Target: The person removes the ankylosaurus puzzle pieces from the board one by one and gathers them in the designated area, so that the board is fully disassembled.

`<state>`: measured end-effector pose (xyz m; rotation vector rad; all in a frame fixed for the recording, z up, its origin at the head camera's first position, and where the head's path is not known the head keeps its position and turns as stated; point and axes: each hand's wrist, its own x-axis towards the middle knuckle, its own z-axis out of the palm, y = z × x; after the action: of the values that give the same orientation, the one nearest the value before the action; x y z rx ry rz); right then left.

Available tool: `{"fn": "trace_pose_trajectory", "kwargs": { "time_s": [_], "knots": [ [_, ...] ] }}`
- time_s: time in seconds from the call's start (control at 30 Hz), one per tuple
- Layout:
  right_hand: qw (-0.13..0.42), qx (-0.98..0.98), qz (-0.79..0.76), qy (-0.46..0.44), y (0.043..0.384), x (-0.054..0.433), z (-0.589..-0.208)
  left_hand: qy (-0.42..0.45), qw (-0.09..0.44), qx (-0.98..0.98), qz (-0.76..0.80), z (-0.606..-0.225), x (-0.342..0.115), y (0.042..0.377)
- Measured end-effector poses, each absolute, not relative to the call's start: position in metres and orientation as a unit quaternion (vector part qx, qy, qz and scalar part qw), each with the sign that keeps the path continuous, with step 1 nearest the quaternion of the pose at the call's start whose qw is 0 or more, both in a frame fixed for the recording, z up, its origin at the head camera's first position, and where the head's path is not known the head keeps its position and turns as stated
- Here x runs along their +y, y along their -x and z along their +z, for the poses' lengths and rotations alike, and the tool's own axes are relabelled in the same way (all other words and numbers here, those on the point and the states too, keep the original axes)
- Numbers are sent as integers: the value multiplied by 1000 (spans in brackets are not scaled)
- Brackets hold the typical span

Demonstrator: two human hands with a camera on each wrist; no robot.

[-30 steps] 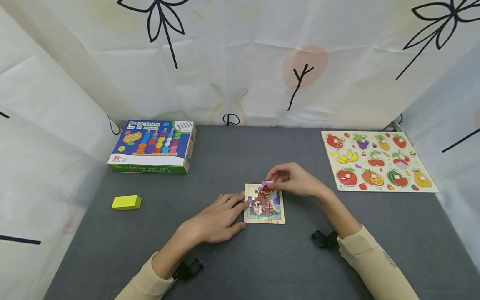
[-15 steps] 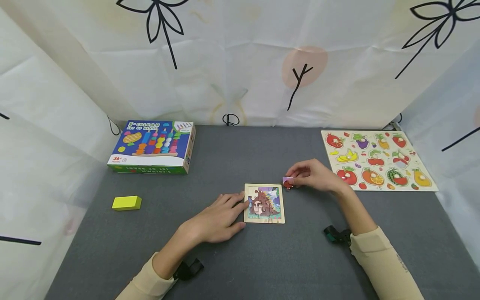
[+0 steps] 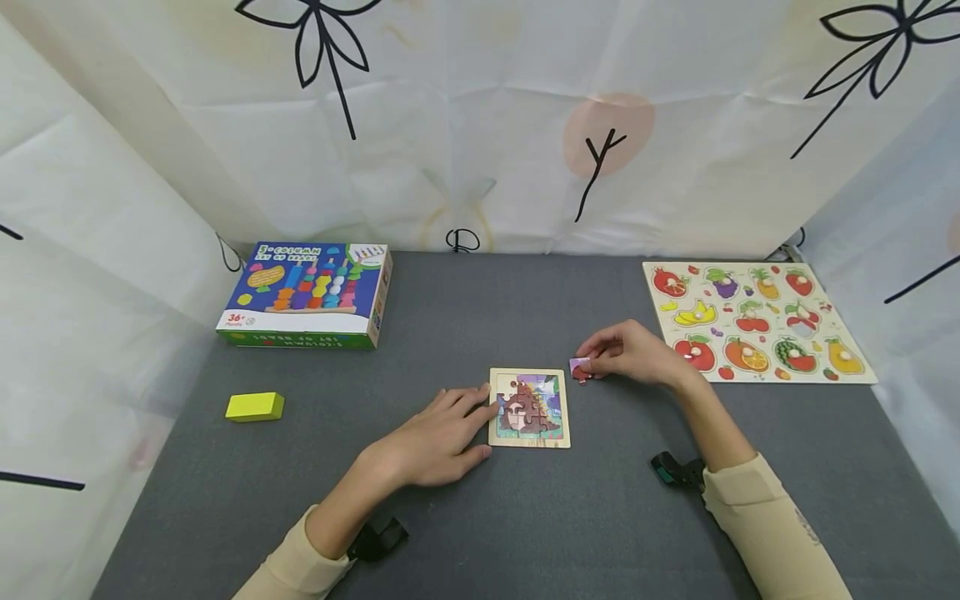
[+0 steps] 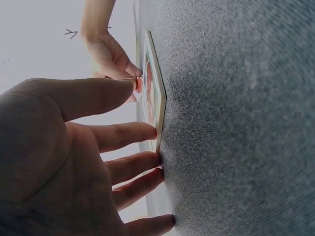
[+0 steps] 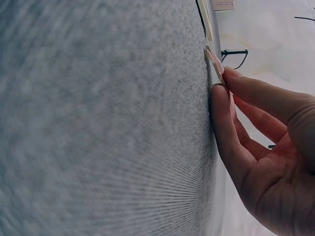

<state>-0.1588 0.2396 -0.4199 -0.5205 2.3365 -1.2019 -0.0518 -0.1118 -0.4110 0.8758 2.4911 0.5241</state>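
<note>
A small square jigsaw puzzle in a pale wooden frame lies mid-table, showing a brown animal; its upper left corner is bare wood. My left hand rests at the frame's left side, fingers extended, fingertips at its edge and on the table. To the right of the frame, my right hand pinches a purple and dark red puzzle piece between thumb and finger. In the right wrist view that piece tilts close over the table, near the frame's edge.
At the back left stands a blue bead-toy box, with a yellow block in front of it. A fruit peg puzzle board lies at the back right, beyond the right hand. White printed cloth closes off the back and sides.
My right hand has carried the puzzle piece from the frame's top edge rightward, off the frame, then slightly lower. The left hand and the frame have stayed in place.
</note>
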Motion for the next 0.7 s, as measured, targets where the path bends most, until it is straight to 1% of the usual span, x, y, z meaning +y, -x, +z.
{"fn": "trace_pose_trajectory", "kwargs": {
  "time_s": [0.17, 0.7],
  "knots": [
    [218, 851, -440, 187, 158, 241, -420, -316, 224, 902, 192, -411, -111, 52],
    [209, 845, -459, 179, 152, 242, -418, -317, 222, 902, 189, -411, -111, 51]
  ]
}}
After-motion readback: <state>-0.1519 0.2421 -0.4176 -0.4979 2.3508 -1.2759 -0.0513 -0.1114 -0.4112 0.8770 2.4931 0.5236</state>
